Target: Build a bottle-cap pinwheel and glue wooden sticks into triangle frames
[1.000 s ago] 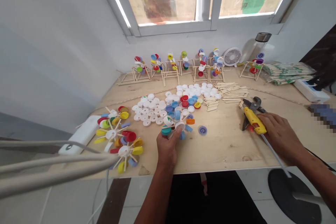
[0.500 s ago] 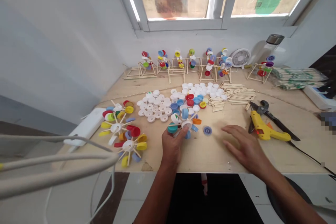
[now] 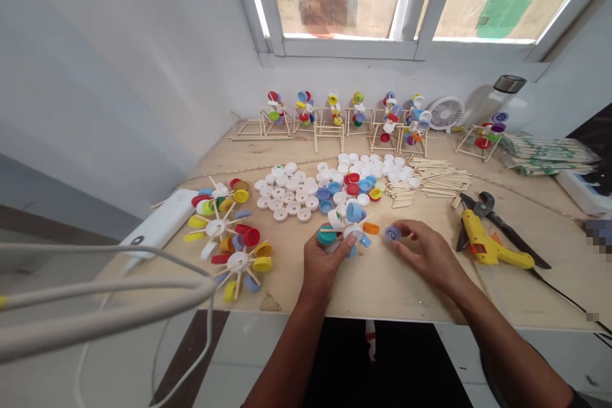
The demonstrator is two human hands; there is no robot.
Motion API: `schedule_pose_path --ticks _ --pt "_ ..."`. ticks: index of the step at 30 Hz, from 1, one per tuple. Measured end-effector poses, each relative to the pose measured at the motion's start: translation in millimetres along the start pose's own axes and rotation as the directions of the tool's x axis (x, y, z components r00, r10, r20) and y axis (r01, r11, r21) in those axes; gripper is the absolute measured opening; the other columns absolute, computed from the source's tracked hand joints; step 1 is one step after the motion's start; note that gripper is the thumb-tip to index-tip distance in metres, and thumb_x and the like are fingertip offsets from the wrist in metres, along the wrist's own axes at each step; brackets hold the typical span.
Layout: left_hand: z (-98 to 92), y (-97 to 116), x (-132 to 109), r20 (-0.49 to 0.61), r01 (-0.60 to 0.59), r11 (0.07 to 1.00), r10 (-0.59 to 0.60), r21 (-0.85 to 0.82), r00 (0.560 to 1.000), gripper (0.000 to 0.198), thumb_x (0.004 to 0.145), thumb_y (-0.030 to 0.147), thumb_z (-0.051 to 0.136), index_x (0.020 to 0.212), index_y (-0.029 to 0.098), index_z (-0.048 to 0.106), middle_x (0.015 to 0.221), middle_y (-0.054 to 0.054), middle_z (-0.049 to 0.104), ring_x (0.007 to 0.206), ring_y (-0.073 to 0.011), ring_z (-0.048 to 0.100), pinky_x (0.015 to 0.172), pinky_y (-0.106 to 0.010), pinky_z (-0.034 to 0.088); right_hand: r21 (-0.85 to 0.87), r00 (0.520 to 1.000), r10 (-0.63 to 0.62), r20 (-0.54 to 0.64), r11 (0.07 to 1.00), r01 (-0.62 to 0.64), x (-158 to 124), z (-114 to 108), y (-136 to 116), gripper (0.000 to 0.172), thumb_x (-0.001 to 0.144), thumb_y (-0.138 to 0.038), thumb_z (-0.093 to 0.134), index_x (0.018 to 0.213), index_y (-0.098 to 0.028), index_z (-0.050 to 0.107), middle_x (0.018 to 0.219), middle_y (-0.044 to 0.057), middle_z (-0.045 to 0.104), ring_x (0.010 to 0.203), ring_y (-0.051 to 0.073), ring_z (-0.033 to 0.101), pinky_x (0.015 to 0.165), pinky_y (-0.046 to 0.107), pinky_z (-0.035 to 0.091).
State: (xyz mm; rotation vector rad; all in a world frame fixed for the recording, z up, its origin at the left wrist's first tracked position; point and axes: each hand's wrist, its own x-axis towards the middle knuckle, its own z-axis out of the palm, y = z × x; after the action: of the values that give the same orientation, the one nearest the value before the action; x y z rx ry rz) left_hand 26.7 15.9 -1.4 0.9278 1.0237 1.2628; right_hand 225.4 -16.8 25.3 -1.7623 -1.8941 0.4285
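My left hand [image 3: 322, 261] grips a bottle-cap pinwheel [image 3: 347, 224] with a white hub, stick spokes and teal, blue, orange and white caps, held just above the plywood table [image 3: 382, 280]. My right hand [image 3: 425, 252] reaches in from the right, and its thumb and fingertips pinch a loose purple-blue cap [image 3: 393, 233] that lies on the board right of the pinwheel.
Three finished pinwheels [image 3: 227, 236] lie left by a white power strip [image 3: 160, 226]. Loose white and coloured caps [image 3: 325, 188] and stick piles [image 3: 430, 178] fill the middle. A yellow glue gun [image 3: 488, 245] and pliers [image 3: 497, 220] lie right. Windmill models [image 3: 349, 115] and a small fan [image 3: 444, 113] line the back wall.
My right hand let go of the glue gun, which now lies on the table, then moved left to the purple-blue cap. My left hand kept hold of the pinwheel.
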Motion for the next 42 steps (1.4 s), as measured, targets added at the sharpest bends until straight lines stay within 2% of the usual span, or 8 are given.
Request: schedule_pose_path --ticks 4,9,16,26,32,38,42 --pt "-0.2 1.5 -1.0 0.032 0.018 0.998 -0.02 0.061 0.999 0.033 0.059 0.032 0.079 0.083 0.013 0.069 0.077 -0.005 0.071 0.069 -0.018 0.065 0.064 -0.028 0.052 0.204 0.999 0.019 -0.046 0.979 -0.009 6.7 -24.0 -3.4 0.03 0.08 -0.037 0.057 0.105 -0.021 0.061 0.1 0.005 0.066 0.085 0.018 0.059 0.08 0.035 0.049" --pt "-3.4 0.2 -0.8 0.089 -0.004 0.991 -0.008 0.136 0.996 0.028 0.061 0.033 0.078 0.081 0.015 0.068 0.072 -0.001 0.068 0.065 -0.0149 0.061 0.063 -0.025 0.049 0.266 1.0 -0.01 -0.013 0.964 0.013 18.0 -39.7 -15.2 0.031 0.079 -0.04 0.059 0.103 -0.021 0.063 0.096 0.004 0.066 0.086 0.018 0.059 0.08 0.034 0.048" --pt "-3.7 1.0 -1.3 0.149 -0.029 0.983 0.001 0.184 0.989 0.029 0.064 0.034 0.076 0.085 0.016 0.068 0.077 -0.002 0.068 0.069 -0.0157 0.06 0.066 -0.027 0.049 0.307 0.991 -0.11 0.071 0.948 0.084 26.6 -42.5 -27.0 0.028 0.081 -0.039 0.058 0.103 -0.023 0.062 0.106 0.004 0.065 0.097 0.019 0.058 0.087 0.035 0.046" --pt "-2.1 6.2 -1.4 0.183 -0.02 0.98 -0.016 0.197 0.983 0.03 0.062 0.031 0.077 0.087 0.016 0.069 0.084 -0.005 0.071 0.076 -0.0193 0.063 0.072 -0.03 0.051 0.343 0.937 -0.23 0.261 0.93 0.133 41.9 -45.0 -22.9 0.032 0.083 -0.042 0.056 0.109 -0.025 0.061 0.113 0.004 0.064 0.105 0.018 0.057 0.094 0.038 0.042" --pt "-3.1 4.2 -1.5 0.173 0.031 0.985 -0.061 0.172 0.983 0.032 0.059 0.03 0.079 0.086 0.016 0.07 0.084 -0.006 0.071 0.077 -0.0207 0.063 0.073 -0.031 0.051 0.35 0.922 -0.25 0.296 0.926 0.139 40.9 -43.9 -22.0 0.032 0.083 -0.043 0.055 0.108 -0.025 0.062 0.112 0.004 0.064 0.104 0.019 0.057 0.095 0.039 0.041" --pt "-4.6 2.1 -1.0 0.211 -0.023 0.979 -0.021 0.203 0.977 0.029 0.063 0.029 0.076 0.087 0.016 0.069 0.083 -0.005 0.07 0.076 -0.0193 0.062 0.07 -0.03 0.05 0.35 0.92 -0.261 0.293 0.924 0.151 39.3 -40.2 -20.6 0.033 0.083 -0.043 0.056 0.109 -0.024 0.061 0.112 0.003 0.064 0.102 0.018 0.058 0.094 0.036 0.042" --pt "-5.1 1.0 -0.8 0.208 -0.009 0.981 -0.032 0.192 0.978 0.029 0.061 0.028 0.077 0.087 0.017 0.069 0.082 -0.005 0.07 0.077 -0.0202 0.063 0.073 -0.032 0.05 0.351 0.92 -0.256 0.296 0.925 0.145 38.4 -39.2 -21.4 0.03 0.083 -0.041 0.057 0.107 -0.023 0.062 0.109 0.003 0.065 0.102 0.018 0.058 0.093 0.035 0.043"
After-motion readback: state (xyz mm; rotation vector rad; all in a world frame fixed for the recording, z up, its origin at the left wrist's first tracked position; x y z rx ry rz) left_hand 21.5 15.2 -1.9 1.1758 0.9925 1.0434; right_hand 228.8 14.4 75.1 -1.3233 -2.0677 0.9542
